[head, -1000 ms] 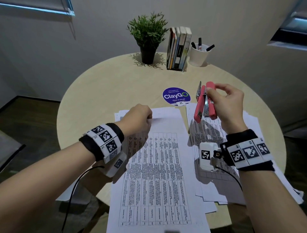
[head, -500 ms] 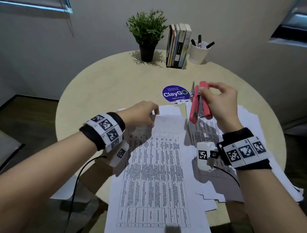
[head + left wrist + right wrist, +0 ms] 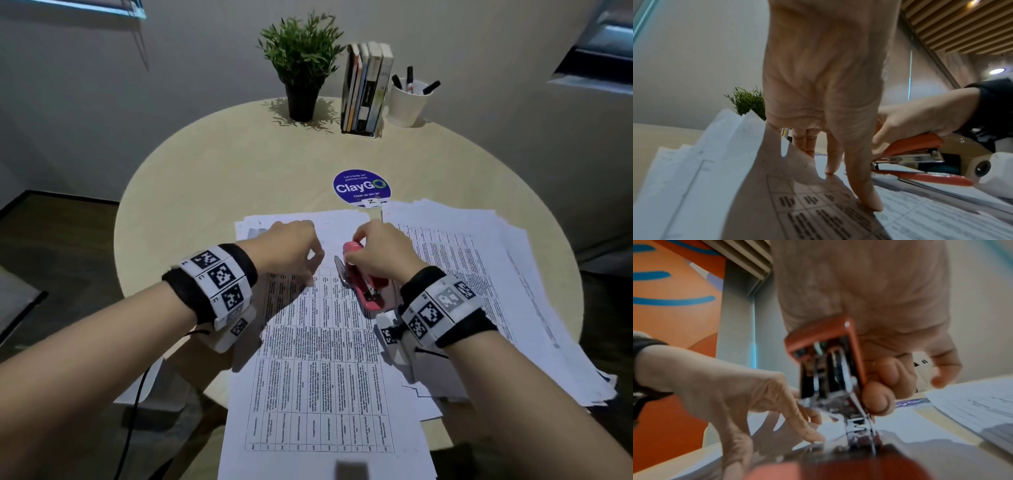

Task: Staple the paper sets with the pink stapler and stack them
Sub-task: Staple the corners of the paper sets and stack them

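The right hand (image 3: 380, 251) is wrapped around the pink stapler (image 3: 364, 286), fingers curled over its top arm, with the mouth slightly agape over the upper part of the paper set (image 3: 322, 363) lying in front of the person on the round table (image 3: 212, 171). The left hand (image 3: 291, 248) holds nothing; its straight fingertips (image 3: 869, 199) press the sheets flat just beside the stapler. The set looks light, limp and prone to fanning out, so it likely wants pinning close to the staple point, while the rigid stapler is best squeezed near its front; 1 looser pile of papers (image 3: 479, 274) lies to the right.
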`<state>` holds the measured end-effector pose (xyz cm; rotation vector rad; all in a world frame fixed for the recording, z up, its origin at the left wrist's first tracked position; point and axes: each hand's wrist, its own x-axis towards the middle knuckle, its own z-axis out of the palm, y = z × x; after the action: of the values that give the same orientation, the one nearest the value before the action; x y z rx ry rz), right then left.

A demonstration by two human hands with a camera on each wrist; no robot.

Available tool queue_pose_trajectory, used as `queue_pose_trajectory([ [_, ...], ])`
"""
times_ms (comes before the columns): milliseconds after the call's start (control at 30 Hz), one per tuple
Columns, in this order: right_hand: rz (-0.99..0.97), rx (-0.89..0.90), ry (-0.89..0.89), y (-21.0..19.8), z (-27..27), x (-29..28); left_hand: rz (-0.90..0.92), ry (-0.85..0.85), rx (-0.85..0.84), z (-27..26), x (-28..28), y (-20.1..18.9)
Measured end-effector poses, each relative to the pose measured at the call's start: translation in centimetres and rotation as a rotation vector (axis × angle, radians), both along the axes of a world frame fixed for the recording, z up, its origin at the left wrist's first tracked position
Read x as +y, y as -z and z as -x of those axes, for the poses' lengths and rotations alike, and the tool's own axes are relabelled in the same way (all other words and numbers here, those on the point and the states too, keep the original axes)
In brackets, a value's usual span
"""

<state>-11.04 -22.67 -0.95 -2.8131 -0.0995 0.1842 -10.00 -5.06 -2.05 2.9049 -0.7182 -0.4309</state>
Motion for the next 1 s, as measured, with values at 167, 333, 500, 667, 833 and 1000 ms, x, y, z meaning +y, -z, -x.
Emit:
queue_pose_trajectory([
  [167, 0.078, -0.03, -0.026, 0.5, -0.6, 0.9, -0.108, 0.057, 0.026, 0.1, 0.5, 0.1],
  [333, 0.116, -0.06, -0.012, 0.9, -0.5, 1.9, -0.108, 0.104, 0.05, -0.7, 0.7, 0.0],
  [500, 0.167, -0.157, -0.071, 0.9, -0.7, 2.0, -0.146, 0.158, 0.034, -1.5, 0.6, -0.2],
  [667, 0.231, -0.199, -0.102, 0.9, -0.9, 2.2, -0.152, 0.175, 0.027, -1.9, 0.7, 0.0],
  [833, 0.239, -0.226, -0.094, 1.6, -0.9, 2.7, -0.137, 0.185, 0.024, -2.0, 0.8, 0.2],
  [1000, 0.215, -0.242, -0.088, 1.5, -1.3, 2.5, -0.131, 0.207, 0.012, -2.3, 0.8, 0.4],
])
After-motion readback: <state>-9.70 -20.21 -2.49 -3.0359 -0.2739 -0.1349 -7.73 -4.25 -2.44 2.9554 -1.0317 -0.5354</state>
